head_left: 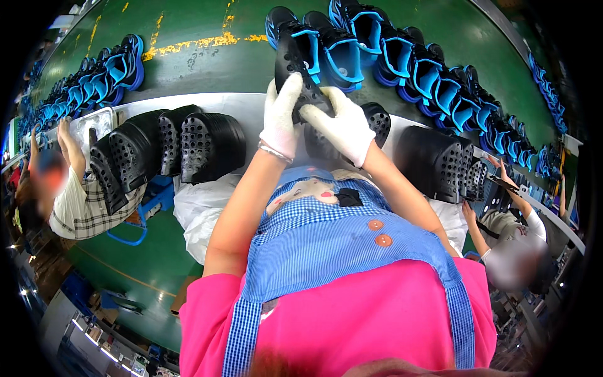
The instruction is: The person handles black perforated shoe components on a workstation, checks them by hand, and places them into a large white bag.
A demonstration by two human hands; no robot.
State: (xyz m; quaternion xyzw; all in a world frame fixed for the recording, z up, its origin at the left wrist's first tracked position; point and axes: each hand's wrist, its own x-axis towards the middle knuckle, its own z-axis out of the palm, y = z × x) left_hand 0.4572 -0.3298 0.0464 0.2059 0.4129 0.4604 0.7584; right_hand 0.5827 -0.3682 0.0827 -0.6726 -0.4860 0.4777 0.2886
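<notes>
In front of me, over the white ledge (251, 103), I hold up a black insole (290, 61) dotted with round hollows. My left hand (282, 113), in a white glove, is closed on its left edge. My right hand (343, 124), gloved too, grips the lower end with thumb and fingers. The insole stands tilted, its long end pointing away from me. Beside my right hand, partly hidden by it, is another dotted black piece (377, 119). Nested stacks of the same kind lie to the left (217, 144) and to the right (427, 160).
Beyond the ledge, black shoes with bright blue linings (342, 60) stand in a long row reaching right. More shoes (107, 72) are lined up at the far left. People work on either side of me. White plastic sheeting (204, 204) hangs near my left forearm.
</notes>
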